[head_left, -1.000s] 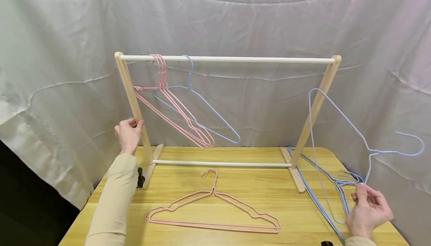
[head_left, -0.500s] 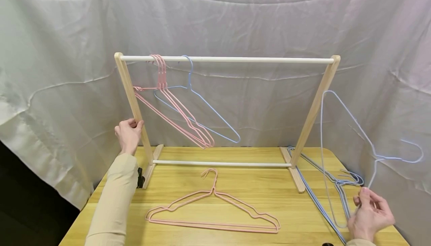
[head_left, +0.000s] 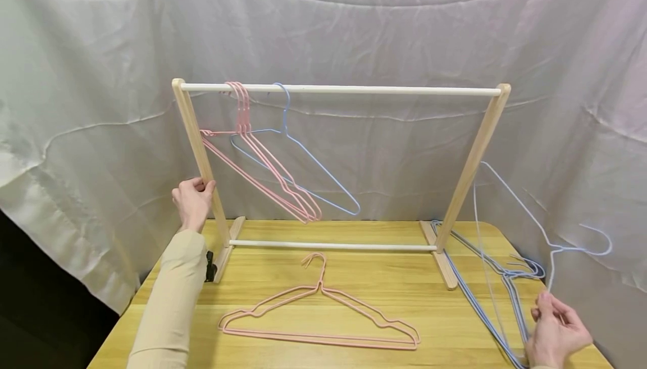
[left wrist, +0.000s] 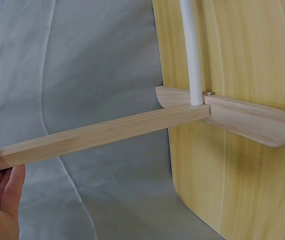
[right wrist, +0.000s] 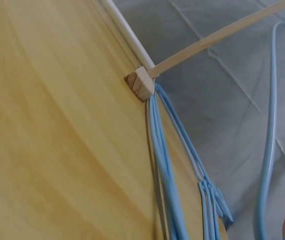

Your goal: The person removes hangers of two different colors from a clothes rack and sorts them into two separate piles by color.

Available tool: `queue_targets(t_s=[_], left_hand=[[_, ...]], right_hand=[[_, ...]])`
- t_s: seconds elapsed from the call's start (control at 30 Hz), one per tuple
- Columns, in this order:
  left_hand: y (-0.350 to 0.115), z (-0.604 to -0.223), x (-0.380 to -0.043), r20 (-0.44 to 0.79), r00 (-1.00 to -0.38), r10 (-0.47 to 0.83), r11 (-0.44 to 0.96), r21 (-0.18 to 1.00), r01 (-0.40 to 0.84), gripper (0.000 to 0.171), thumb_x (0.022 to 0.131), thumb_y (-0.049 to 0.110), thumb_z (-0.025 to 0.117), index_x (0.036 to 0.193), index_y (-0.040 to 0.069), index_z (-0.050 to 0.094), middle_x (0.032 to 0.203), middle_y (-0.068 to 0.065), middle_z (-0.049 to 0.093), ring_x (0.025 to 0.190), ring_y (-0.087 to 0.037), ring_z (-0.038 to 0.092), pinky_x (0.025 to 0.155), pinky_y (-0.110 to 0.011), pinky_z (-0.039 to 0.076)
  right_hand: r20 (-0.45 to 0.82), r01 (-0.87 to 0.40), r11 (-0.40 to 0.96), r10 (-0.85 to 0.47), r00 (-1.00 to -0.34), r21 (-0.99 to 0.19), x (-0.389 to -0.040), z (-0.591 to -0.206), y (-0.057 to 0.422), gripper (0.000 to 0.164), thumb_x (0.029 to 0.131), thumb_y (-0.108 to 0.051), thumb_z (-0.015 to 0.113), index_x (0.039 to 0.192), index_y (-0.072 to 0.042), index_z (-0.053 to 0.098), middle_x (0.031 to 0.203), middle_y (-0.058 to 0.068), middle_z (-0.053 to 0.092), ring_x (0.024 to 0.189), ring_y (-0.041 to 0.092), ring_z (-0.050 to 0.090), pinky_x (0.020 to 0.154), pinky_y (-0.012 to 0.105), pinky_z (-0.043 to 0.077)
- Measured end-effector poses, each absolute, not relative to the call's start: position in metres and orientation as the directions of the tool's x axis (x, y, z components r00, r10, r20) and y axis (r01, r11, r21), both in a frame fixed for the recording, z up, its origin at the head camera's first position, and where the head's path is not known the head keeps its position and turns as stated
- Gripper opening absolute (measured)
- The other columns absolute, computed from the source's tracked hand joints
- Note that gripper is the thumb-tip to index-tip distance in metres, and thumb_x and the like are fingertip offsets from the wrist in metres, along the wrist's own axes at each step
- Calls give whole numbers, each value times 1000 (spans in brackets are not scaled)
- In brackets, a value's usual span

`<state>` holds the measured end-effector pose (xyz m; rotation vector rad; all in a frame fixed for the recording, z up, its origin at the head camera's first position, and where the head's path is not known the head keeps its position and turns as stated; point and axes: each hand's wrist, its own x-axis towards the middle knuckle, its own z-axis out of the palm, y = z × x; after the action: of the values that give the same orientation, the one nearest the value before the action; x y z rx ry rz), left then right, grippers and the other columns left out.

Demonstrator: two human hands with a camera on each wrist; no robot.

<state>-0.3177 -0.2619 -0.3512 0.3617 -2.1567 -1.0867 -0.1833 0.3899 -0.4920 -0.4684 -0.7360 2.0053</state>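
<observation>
My left hand (head_left: 193,203) grips the left wooden post (head_left: 198,143) of a small clothes rack, thumb on one side and fingers on the other. At the right, my right hand (head_left: 556,329) pinches a light-blue wire hanger (head_left: 561,248) by one shoulder. Its hook points right and its long body rises to the left, overlapping the foot of the rack's right side. The right wrist view shows this hanger's wire (right wrist: 271,125) large, with only part of the hand in sight. Below it, several blue hangers (head_left: 515,272) lie stacked on the table.
Several pink hangers (head_left: 244,116) and one blue hanger (head_left: 285,116) hang from the white top rail (head_left: 379,89), toward its left. Pink hangers (head_left: 320,286) lie flat on the wooden table (head_left: 283,273) before the rack. A grey curtain (head_left: 354,37) stands behind.
The right hand has moved slightly down, and the blue hanger in it has swung lower, first right and then back left. The left hand keeps its hold on the post.
</observation>
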Motion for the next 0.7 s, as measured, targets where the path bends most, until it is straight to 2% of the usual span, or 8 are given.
queue_targets(t_s=[0.17,0.3,0.43,0.57,0.7], left_hand=[[-263,-352,-319,464,-721,-514,626,778,54,26,96,19,67,99,-5,76,103,-26,75,105,-43,62,100,-50,44],[-263,-351,-320,468,-720,-512,628,776,58,26,96,20,67,98,-5,76,103,-26,75,105,-43,62,99,-50,44],[-263,-351,-320,458,-727,-512,621,782,55,27,97,20,67,101,-5,76,105,-27,74,107,-43,61,100,-50,44],[-263,-351,-320,445,-732,-516,615,787,45,27,97,20,66,103,-4,76,106,-26,74,108,-42,62,100,-49,45],[-264,-352,-320,437,-736,-518,611,790,40,27,97,21,66,102,-4,76,107,-26,74,109,-42,61,101,-49,44]], right_hand=[[-91,-562,-436,838,-537,-703,-182,-497,394,11,75,16,77,79,6,76,69,4,75,52,9,66,41,17,47],[-117,-482,-428,827,-549,-764,-181,-500,396,12,77,13,77,74,1,78,60,1,73,42,9,59,40,17,46],[-118,-412,-396,823,-556,-821,-180,-503,399,20,79,15,74,71,-3,79,58,-2,73,37,9,56,38,16,45],[-134,-317,-369,810,-571,-874,-181,-505,402,31,81,16,67,67,-9,78,57,-7,71,38,6,56,38,16,44],[-161,-234,-359,791,-590,-904,-181,-506,406,34,83,13,66,64,-12,78,55,-10,70,40,3,56,39,15,44]])
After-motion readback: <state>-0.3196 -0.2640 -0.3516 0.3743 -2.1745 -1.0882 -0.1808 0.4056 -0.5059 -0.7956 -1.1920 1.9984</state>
